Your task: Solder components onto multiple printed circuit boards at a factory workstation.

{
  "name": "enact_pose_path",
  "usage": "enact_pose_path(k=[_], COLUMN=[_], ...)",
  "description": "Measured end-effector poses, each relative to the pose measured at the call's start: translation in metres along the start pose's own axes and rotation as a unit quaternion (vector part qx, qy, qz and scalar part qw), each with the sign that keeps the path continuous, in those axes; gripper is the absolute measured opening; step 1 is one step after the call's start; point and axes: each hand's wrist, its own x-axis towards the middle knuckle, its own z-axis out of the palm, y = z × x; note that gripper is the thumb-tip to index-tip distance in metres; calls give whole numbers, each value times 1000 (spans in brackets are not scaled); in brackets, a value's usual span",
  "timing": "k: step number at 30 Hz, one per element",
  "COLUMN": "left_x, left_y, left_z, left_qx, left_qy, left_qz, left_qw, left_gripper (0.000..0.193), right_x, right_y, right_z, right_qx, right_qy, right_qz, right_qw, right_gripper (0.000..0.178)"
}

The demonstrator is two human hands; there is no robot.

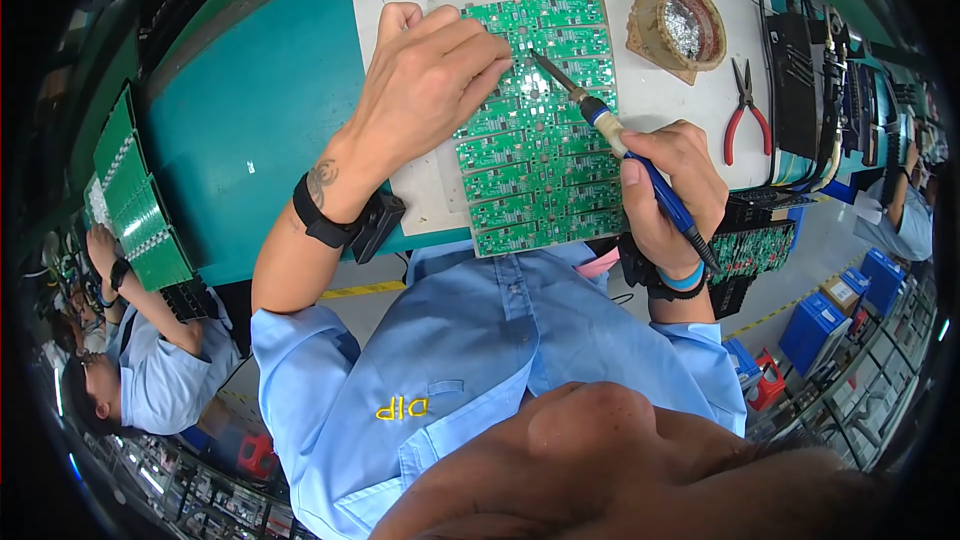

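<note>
A green circuit board panel (540,170), made of several rows of small boards, lies on a pale sheet in front of me. My right hand (675,185) grips a soldering iron (660,185) with a blue handle. The iron slants up to the left, its dark tip at the panel's upper middle, touching or just above it. My left hand (430,75) rests over the panel's upper left, fingers curled and pinched together near the iron's tip. Whatever those fingers hold is hidden or too thin to make out.
Right of the panel stands a round pot (690,28) with shiny metal scraps. Red-handled pliers (746,115) lie beside black equipment (795,90) and cables. More green boards (145,210) stand at far left by a co-worker (170,370); others (750,252) sit right of my wrist.
</note>
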Motion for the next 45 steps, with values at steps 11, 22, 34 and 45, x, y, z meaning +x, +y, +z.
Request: enact_pose_path(k=[11, 22, 34, 45], left_x=[1, -1, -1, 1], left_y=[3, 3, 0, 0], left_z=[-2, 1, 1, -2], left_qx=[2, -53, -59, 16], left_qy=[-13, 27, 53, 50], left_qz=[0, -45, -53, -14], left_qw=[1000, 997, 995, 999], left_gripper=[9, 10, 15, 13], right_x=[0, -35, -8, 10], right_y=[-1, 11, 11, 5], right_z=[-2, -19, -19, -3], right_qx=[-2, 8, 16, -2], right_qy=[17, 130, 28, -3], right_qz=[1, 61, -2, 15], right_qw=[1000, 990, 999, 1000], right_gripper=[24, 23, 23, 28])
